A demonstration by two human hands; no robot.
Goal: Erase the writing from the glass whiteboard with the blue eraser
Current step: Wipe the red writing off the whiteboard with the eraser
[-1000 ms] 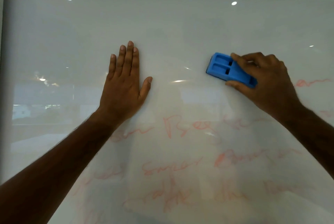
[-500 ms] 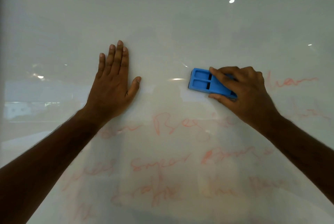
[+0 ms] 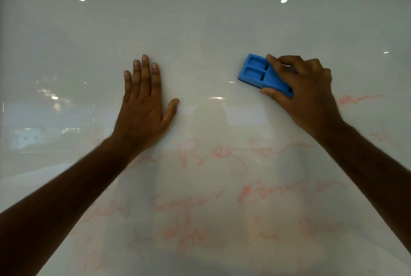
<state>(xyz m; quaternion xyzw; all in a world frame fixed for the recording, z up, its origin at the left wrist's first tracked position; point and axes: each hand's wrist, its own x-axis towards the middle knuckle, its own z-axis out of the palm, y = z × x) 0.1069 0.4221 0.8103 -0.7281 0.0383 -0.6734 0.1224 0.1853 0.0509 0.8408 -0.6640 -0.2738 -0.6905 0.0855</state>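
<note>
I see my right hand [image 3: 309, 93] gripping the blue eraser [image 3: 262, 74] at two o'clock, covering its rear half. My left hand [image 3: 142, 106] lies flat, unclenched on the glass whiteboard [image 3: 200, 30]. The smeared red writing [image 3: 211, 197] below is illegible.

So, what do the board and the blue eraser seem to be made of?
The whiteboard looks like glossy glass: it mirrors ceiling lights and a room. The blue eraser seems matte moulded plastic or foam, with recessed pockets; a dark pad shows beneath, perhaps felt.

faint, smeared red writing [image 3: 213, 155] on the glass whiteboard [image 3: 200, 30], nothing legible
</note>
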